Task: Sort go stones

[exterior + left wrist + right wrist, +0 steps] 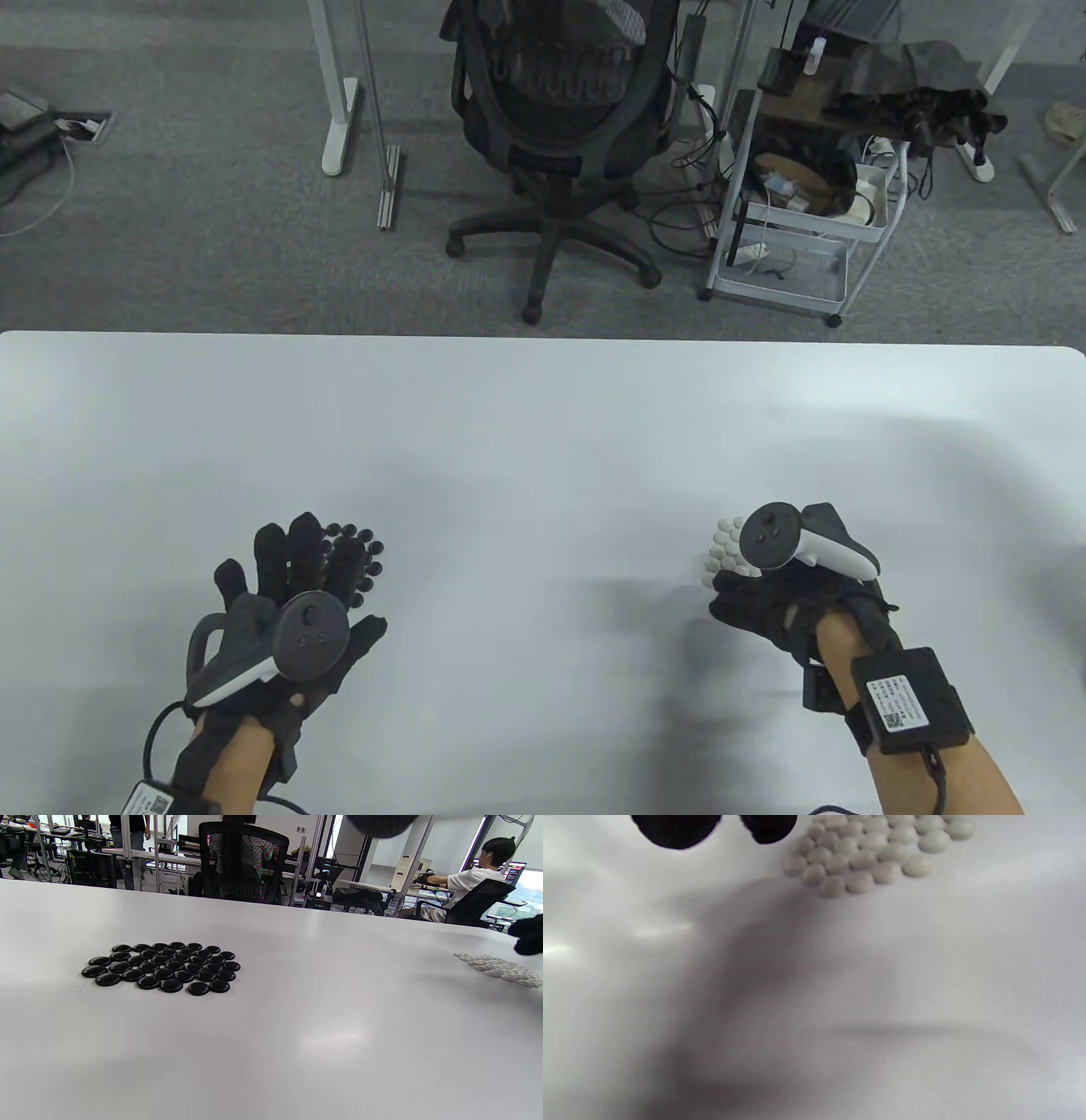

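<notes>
Both hands near table (pixel 543 407) front edge | left hand (pixel 288 603) flat, fingers spread straight, holding nothing, over black stones (pixel 163 966), one tight patch front-left | right hand (pixel 764 607) fingers curled under, grasp cannot be told, beside white stones (pixel 878 851), patch front-right

Table view looks down on the desk (pixel 543 424); both wrist views sit low (near its surface), sharing it.
</notes>
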Tool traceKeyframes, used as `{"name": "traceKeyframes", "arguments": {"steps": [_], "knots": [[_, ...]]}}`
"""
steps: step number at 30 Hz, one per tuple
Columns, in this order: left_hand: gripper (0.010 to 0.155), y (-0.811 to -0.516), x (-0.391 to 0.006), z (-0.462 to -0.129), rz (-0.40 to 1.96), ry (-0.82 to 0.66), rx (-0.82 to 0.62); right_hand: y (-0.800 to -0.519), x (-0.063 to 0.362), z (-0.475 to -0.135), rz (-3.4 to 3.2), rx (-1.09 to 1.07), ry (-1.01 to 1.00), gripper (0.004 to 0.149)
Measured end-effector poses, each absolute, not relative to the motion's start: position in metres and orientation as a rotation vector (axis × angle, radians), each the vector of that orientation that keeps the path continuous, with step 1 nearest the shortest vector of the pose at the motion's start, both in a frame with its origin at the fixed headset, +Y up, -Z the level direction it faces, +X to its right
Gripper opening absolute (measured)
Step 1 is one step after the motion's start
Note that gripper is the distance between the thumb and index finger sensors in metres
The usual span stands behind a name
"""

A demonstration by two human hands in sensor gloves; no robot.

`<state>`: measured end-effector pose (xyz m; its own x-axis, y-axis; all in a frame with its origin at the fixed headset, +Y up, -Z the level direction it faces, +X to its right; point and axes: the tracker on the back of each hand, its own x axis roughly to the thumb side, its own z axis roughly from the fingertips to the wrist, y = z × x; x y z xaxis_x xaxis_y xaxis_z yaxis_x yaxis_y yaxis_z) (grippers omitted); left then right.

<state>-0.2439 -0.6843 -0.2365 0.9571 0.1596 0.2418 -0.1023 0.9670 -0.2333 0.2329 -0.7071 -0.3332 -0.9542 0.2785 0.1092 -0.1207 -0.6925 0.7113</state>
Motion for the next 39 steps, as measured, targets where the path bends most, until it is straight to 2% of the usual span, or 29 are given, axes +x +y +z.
{"name": "traceKeyframes", "arguments": {"steps": [3,5,8,12,17,27,39], "knots": [[0.076,-0.684,-0.241,-0.236,0.124,-0.275,-0.203,-0.681,0.221,-0.323,2.693,0.443,0.97,0.073],[0.076,-0.684,-0.24,-0.236,0.12,-0.28,-0.192,-0.665,0.213,-0.312,2.73,0.566,0.79,0.075],[0.077,-0.684,-0.238,-0.235,0.099,-0.259,-0.189,-0.655,0.206,-0.3,2.749,0.649,0.635,0.077],[0.078,-0.685,-0.237,-0.235,0.112,-0.271,-0.18,-0.652,0.203,-0.284,2.78,0.731,0.394,0.08],[0.078,-0.686,-0.231,-0.232,0.104,-0.298,-0.17,-0.66,0.213,-0.276,2.809,0.736,0.212,0.081],[0.077,-0.688,-0.222,-0.23,0.071,-0.33,-0.176,-0.696,0.23,-0.278,2.811,0.663,0.241,0.081],[0.078,-0.695,-0.219,-0.235,0.047,-0.335,-0.227,-0.712,0.239,-0.277,2.937,0.637,0.283,0.079]]}}
